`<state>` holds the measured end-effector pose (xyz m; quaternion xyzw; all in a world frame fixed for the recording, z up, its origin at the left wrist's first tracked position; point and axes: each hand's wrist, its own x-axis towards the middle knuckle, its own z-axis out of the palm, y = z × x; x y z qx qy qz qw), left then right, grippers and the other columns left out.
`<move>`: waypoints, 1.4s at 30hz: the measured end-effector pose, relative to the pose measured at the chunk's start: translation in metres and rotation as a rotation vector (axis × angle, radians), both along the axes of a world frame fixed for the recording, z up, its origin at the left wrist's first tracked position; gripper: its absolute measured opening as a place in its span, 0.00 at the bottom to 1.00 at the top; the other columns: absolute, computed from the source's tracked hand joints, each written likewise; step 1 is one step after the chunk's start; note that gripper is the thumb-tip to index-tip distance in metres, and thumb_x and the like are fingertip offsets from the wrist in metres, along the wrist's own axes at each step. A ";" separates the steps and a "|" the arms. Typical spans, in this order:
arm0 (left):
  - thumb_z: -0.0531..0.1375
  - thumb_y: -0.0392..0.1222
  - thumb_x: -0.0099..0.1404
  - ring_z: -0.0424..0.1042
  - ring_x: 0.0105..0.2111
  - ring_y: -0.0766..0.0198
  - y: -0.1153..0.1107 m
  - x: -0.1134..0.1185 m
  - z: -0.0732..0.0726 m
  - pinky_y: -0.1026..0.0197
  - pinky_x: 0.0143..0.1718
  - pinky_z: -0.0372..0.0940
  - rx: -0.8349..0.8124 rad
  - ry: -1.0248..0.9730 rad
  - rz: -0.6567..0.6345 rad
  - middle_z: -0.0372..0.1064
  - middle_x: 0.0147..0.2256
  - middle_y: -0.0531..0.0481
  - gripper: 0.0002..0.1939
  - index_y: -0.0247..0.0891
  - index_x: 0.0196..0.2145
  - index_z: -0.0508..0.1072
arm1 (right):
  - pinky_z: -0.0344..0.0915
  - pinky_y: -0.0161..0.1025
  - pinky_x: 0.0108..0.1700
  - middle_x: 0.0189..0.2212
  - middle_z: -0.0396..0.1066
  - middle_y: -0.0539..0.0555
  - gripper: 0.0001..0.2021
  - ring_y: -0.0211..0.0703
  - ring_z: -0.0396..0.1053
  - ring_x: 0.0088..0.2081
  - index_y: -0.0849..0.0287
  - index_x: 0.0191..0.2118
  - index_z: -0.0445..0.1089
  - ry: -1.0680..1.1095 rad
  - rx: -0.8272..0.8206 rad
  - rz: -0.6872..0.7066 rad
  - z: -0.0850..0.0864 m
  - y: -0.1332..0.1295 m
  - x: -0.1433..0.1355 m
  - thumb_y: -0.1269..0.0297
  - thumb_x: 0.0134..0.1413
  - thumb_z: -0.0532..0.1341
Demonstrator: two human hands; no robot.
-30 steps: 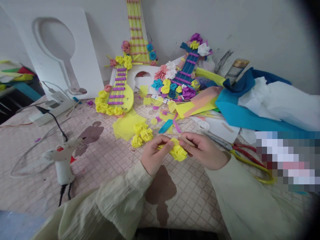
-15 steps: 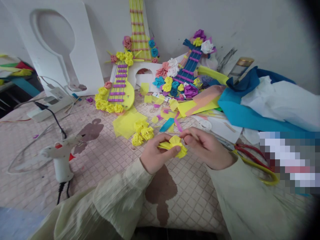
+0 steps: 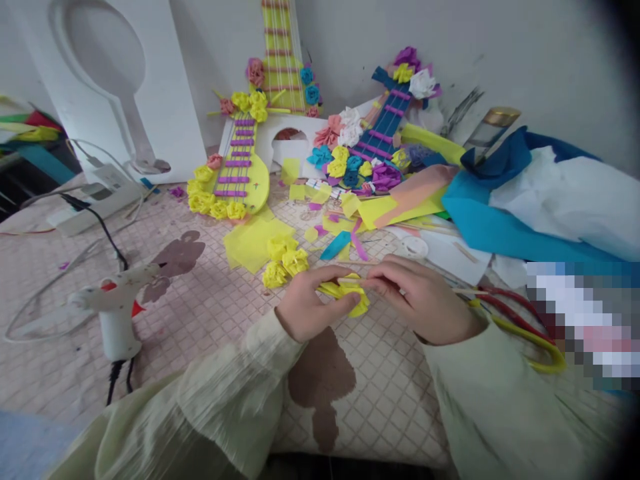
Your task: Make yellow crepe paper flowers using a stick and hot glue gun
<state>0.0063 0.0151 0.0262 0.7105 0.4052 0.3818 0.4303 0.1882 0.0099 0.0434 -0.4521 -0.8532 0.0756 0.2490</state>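
My left hand [image 3: 313,300] is closed on a yellow crepe paper flower [image 3: 357,303], pinched between thumb and fingers; its petals stick out to the right. Against its top lies the pale tip of a thin wooden stick [image 3: 470,291], which passes through my closed right hand [image 3: 425,300] and comes out behind it. Another thin stick [image 3: 363,262] shows just above the fingers; whether it is held or lies on the table I cannot tell. Beyond my left hand sits a cluster of yellow paper flowers [image 3: 285,260] beside flat yellow paper sheets [image 3: 250,243].
A white glue gun [image 3: 120,313] with cords is at the left, near a power strip [image 3: 95,200]. Flower-trimmed paper instruments, a yellow one [image 3: 253,180] and a blue one [image 3: 383,127], lean at the back. Scissors with red handles [image 3: 520,310] and blue paper [image 3: 515,227] lie right.
My right hand has turned and brought the stick's tip onto the yellow flower; the stick now shows behind the hand. My left hand keeps its hold. The view has shifted slightly.
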 end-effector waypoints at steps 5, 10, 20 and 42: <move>0.60 0.41 0.55 0.67 0.26 0.64 0.000 -0.001 -0.005 0.63 0.28 0.63 0.114 0.076 0.017 0.71 0.26 0.50 0.09 0.36 0.34 0.74 | 0.63 0.38 0.33 0.30 0.71 0.54 0.08 0.42 0.69 0.31 0.57 0.34 0.65 -0.002 -0.028 -0.011 -0.004 0.000 -0.001 0.64 0.58 0.50; 0.56 0.39 0.59 0.68 0.27 0.65 0.002 -0.001 -0.006 0.64 0.29 0.62 0.093 0.047 -0.029 0.72 0.28 0.50 0.09 0.36 0.36 0.74 | 0.66 0.39 0.39 0.40 0.71 0.56 0.11 0.43 0.69 0.40 0.57 0.43 0.65 0.033 0.031 0.066 -0.008 0.000 -0.004 0.68 0.59 0.50; 0.55 0.41 0.60 0.67 0.26 0.65 0.004 -0.002 -0.010 0.64 0.28 0.62 0.090 0.055 -0.002 0.72 0.26 0.49 0.10 0.36 0.33 0.75 | 0.68 0.37 0.38 0.36 0.70 0.55 0.15 0.39 0.70 0.37 0.56 0.41 0.70 0.134 0.102 0.094 -0.009 -0.002 -0.006 0.75 0.55 0.50; 0.55 0.37 0.60 0.70 0.27 0.67 0.004 -0.001 -0.004 0.66 0.30 0.65 0.254 0.157 0.074 0.73 0.27 0.50 0.07 0.34 0.31 0.72 | 0.70 0.37 0.38 0.33 0.74 0.55 0.09 0.39 0.72 0.35 0.59 0.37 0.71 0.168 0.252 0.027 -0.011 -0.004 -0.012 0.74 0.53 0.55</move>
